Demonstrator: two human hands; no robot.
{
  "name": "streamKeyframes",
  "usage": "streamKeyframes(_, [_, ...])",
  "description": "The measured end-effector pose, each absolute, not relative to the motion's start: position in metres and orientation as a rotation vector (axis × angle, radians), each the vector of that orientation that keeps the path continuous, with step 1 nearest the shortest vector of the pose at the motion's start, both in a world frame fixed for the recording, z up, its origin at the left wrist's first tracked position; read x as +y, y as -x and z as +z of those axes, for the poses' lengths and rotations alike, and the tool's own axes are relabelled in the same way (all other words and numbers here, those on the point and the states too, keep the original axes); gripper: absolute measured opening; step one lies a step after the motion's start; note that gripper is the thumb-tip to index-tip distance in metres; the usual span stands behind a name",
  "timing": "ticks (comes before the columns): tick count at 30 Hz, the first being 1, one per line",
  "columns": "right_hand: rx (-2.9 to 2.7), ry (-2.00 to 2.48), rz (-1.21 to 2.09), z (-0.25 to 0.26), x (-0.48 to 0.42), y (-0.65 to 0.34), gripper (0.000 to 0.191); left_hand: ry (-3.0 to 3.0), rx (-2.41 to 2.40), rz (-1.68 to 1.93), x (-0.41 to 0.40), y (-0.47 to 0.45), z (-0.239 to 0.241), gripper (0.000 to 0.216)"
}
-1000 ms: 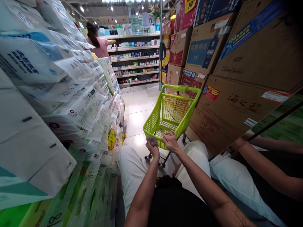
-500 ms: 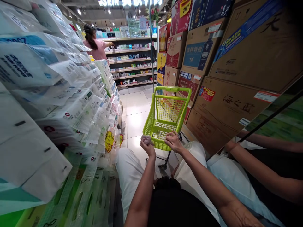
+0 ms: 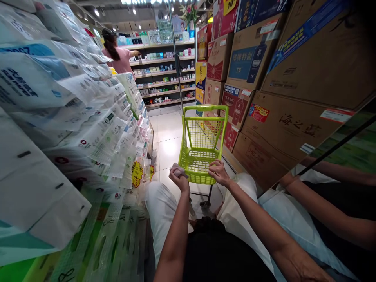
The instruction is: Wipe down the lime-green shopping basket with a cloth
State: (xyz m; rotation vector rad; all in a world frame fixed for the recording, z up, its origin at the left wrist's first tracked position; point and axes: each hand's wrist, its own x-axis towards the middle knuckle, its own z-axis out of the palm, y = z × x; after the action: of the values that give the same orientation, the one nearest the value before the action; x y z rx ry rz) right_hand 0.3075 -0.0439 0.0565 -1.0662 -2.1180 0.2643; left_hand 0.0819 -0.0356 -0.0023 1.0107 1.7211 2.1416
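A small lime-green wheeled shopping basket stands on the tiled aisle floor in front of me, with nothing visible inside it. My right hand grips its near rim at the right corner. At the basket's near left corner, my left hand is closed on a crumpled grey cloth. My knees in pale trousers sit just below both hands.
Stacked tissue packs fill the left side. Tall piles of cardboard cartons line the right. A person in a pink top reaches toward shelves at the aisle's far end. A reflective panel at right mirrors my arm.
The basket has swung from angled right to pointing straight down the aisle. Both hands shifted slightly left with its near rim.
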Motion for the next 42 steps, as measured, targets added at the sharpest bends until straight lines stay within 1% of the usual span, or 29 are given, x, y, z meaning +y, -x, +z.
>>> streamKeyframes(3, [-2.107,1.062,0.28,0.056,-0.046,-0.31,0.043,-1.06,1.701,2.109,-0.038,-0.078,0.006,0.029])
streamKeyframes(7, [-2.104,1.052,0.302,0.054,-0.047,-0.314,0.044,-0.948,1.701,2.049,-0.052,-0.079,0.004,0.019])
streamKeyframes(11, [-2.127,1.049,0.309,0.054,-0.044,-0.325,0.047,-1.242,1.553,2.049,-0.061,-0.077,0.024,0.018])
streamKeyframes(14, [-2.129,1.088,0.289,0.057,-0.039,-0.335,0.049,-1.563,1.524,1.865,-0.064,-0.075,0.046,0.018])
streamKeyframes(17, [-2.178,1.185,0.221,0.066,-0.038,-0.332,0.05,-1.669,1.708,1.633,-0.064,-0.078,0.055,0.014])
streamKeyframes(20, [-2.254,1.369,0.055,0.071,-0.045,-0.305,0.042,-1.65,1.89,1.514,-0.066,-0.086,0.053,0.01])
streamKeyframes(22, [-2.234,1.469,-0.042,0.069,-0.054,-0.279,0.033,-1.68,1.918,1.498,-0.067,-0.09,0.051,0.01])
streamKeyframes(23, [-2.211,1.506,-0.06,0.067,-0.058,-0.267,0.033,-1.698,1.921,1.49,-0.067,-0.091,0.051,0.01])
streamKeyframes(27, [-2.193,1.454,-0.114,0.058,-0.066,-0.245,0.037,-1.746,1.921,1.378,-0.044,-0.085,0.066,0.012])
streamKeyframes(31, [-2.253,1.374,-0.126,0.055,-0.064,-0.256,0.036,-1.692,1.924,1.228,0.0,-0.076,0.094,0.01])
streamKeyframes(33, [-2.261,1.355,-0.129,0.054,-0.063,-0.263,0.035,-1.667,1.926,1.204,0.008,-0.078,0.1,0.008])
streamKeyframes(35, [-2.257,1.343,-0.134,0.052,-0.063,-0.269,0.035,-1.666,1.927,1.221,-0.004,-0.084,0.094,0.008])
streamKeyframes(40, [-2.238,1.315,-0.14,0.049,-0.062,-0.281,0.032,-1.714,1.885,1.35,-0.071,-0.107,0.05,0.008])
streamKeyframes(42, [-2.245,1.285,-0.137,0.049,-0.061,-0.285,0.032,-1.737,1.882,1.338,-0.078,-0.11,0.045,0.009])
